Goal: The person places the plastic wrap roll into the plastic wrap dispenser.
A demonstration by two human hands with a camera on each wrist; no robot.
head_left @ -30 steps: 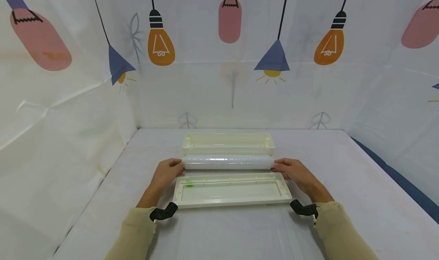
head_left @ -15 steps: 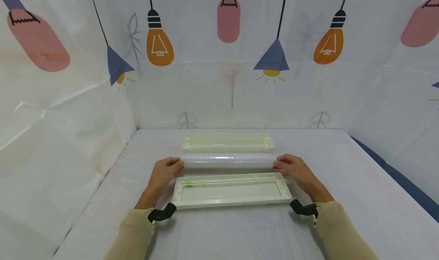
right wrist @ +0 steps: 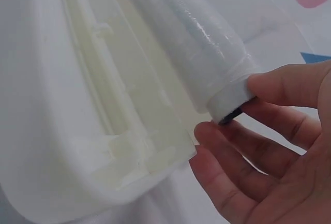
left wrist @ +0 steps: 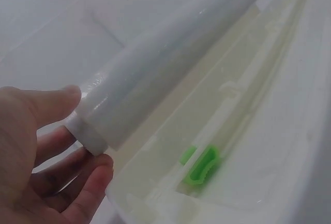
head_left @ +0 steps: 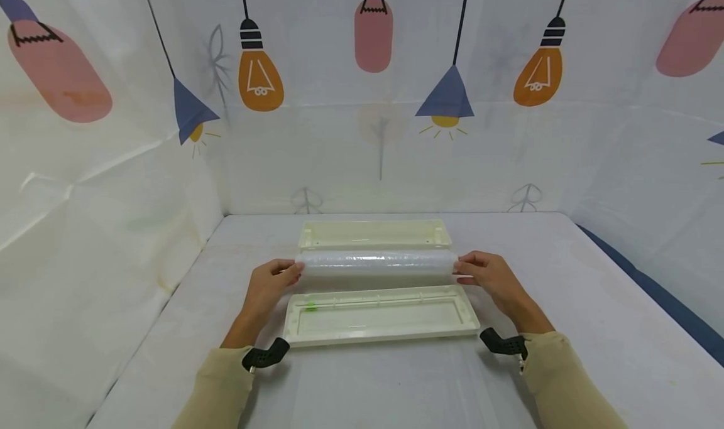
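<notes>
A roll of plastic wrap (head_left: pixel 376 264) spans the space between both hands in the head view. The left hand (head_left: pixel 264 294) pinches its left end, thumb on top and fingers beneath, as the left wrist view shows. At the other end the right hand (head_left: pixel 498 284) grips the protruding core (right wrist: pixel 231 99) between thumb and fingers. Behind the roll stands an open cream box (head_left: pixel 373 233), its front partly hidden by the roll. Nearer the person lies a shallow cream lid (head_left: pixel 379 319) with a rail and a green slider (left wrist: pixel 201 167).
A white-covered table (head_left: pixel 384 385) bears everything. A white sheet printed with lamps (head_left: pixel 317 159) hangs behind and at the sides. Black wrist cameras (head_left: pixel 266 355) sit below both hands, close to the lid's near corners.
Both hands have shifted the roll slightly up and away in the head view, so it covers more of the box's front. The box and lid stay in place.
</notes>
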